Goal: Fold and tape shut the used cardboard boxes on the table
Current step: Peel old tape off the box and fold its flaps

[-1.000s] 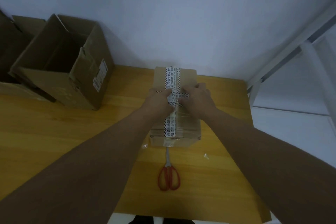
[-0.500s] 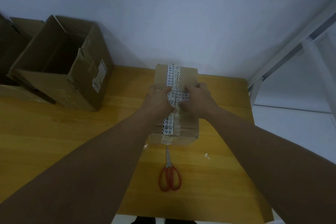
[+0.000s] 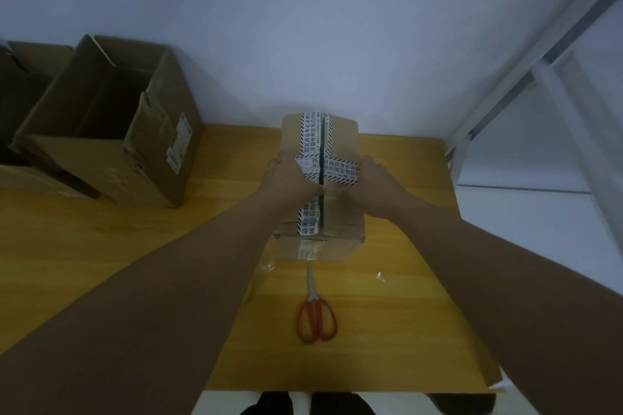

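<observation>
On top of the small box [image 3: 340,135], left hand [image 3: 291,175] and right hand [image 3: 376,180] press flat either side of its seam [image 3: 323,141], which runs straight away from the person.

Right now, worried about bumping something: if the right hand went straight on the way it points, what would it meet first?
The right hand rests on the taped box and points away along its top. Past the box, likely only the wall; depth is unclear.
</observation>
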